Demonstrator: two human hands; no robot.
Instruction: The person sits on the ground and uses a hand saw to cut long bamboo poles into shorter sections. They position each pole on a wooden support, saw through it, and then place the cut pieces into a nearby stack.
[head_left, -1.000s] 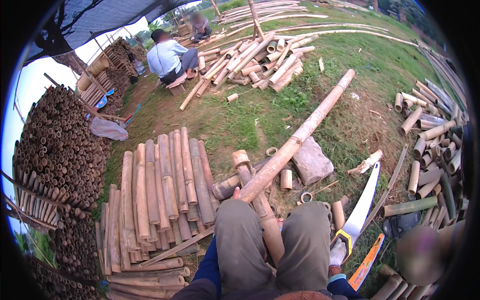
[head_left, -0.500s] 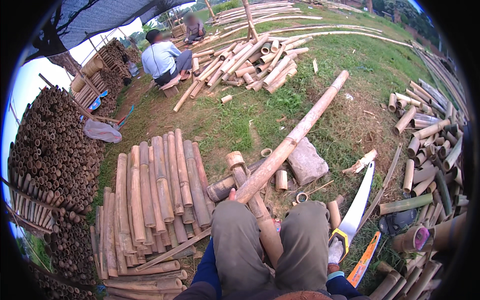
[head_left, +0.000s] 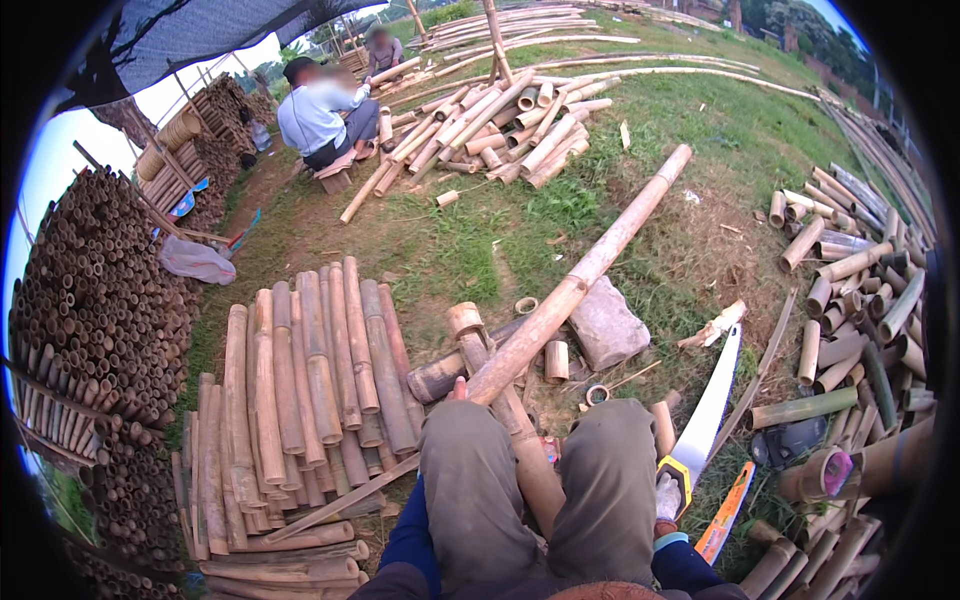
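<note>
Outdoors on grass (head_left: pixel 470 262), near stacked bamboo (head_left: pixel 318 370) and a dark canopy (head_left: pixel 225 35), the pole (head_left: pixel 582 276) slants across a bamboo support (head_left: pixel 528 440). The left hand (head_left: pixel 459 389), mostly hidden, meets its near end, grip unclear; the right hand (head_left: pixel 668 497) clasps a saw (head_left: pixel 713 402).

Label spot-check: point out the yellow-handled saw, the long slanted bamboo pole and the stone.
Yellow-handled saw (head_left: pixel 706 423): head view, on the blade.
Long slanted bamboo pole (head_left: pixel 580 279): head view, mid-length on the shaft.
Stone (head_left: pixel 612 328): head view, on its upper face.
</note>
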